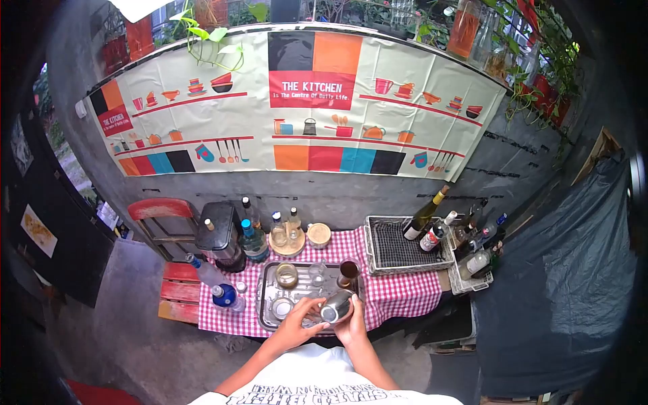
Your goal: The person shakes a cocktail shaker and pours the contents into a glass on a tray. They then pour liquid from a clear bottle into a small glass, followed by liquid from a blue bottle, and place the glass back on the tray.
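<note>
Both my hands are at a metal shaker [335,306], tilted over the near edge of a metal tray [264,297]. Its round end faces me. My right hand [352,325] wraps its right side. My left hand [301,322] grips it from the left, and its fingertips are partly hidden. Just beyond the shaker stands a brown-tinted tumbler [348,273]. A clear glass [317,272] is to its left on the tray. Further left are a glass jar [287,274] and, near my left hand, a small jar with a white centre [281,308].
Bottles [254,241] and a dark blender-like container [221,233] stand at the table's left. A blue-labelled bottle [227,297] is near the front left. On the right, a wicker basket [405,266] holds bottles. A red wooden chair [179,291] adjoins the checkered tablecloth [405,295].
</note>
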Demonstrator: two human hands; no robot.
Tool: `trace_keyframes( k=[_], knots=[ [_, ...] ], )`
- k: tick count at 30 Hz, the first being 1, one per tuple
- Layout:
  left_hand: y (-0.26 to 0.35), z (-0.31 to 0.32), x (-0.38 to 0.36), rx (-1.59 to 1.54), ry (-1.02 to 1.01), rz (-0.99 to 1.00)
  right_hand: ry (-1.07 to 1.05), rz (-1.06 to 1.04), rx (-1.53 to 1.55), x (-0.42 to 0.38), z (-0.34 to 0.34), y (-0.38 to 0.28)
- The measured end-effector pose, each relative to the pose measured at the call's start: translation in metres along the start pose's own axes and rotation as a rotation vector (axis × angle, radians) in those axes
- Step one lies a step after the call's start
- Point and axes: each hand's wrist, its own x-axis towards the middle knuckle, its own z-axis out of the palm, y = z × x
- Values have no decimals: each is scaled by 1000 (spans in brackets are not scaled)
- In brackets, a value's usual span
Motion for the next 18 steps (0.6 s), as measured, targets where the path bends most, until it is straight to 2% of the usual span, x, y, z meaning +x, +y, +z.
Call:
trace_keyframes(
  k=[3, 5, 7, 9, 11, 13, 15, 17, 18],
  knots=[
    [-17, -18, -6, -35, 1, -28, -2, -100, -23, 9, 3, 18],
    [-20, -30, -9, -32, -7, -88, 82, -393, -268, -1, 35, 22],
    [-20, -40, -14, -26, -21, -140, -9, -505, -392, -3, 48, 27],
    [-33, -46, -18, 11, -2, -109, -36, -680, -737, -13, 66, 32],
    [-42, -55, -23, -1, -31, -122, -130, -780, -808, -18, 81, 43],
    [-45, -65, -26, -110, -82, -236, -161, -840, -985, -20, 80, 57],
    [-65, -68, -30, -113, -113, -214, -221, -877, -1105, -18, 67, 75],
    [-72, -72, -33, -112, -105, 0, -258, -998, -1237, -16, 55, 86],
    [-75, -73, -36, -61, -113, 30, -257, -1055, -1302, -21, 58, 88]
  ],
)
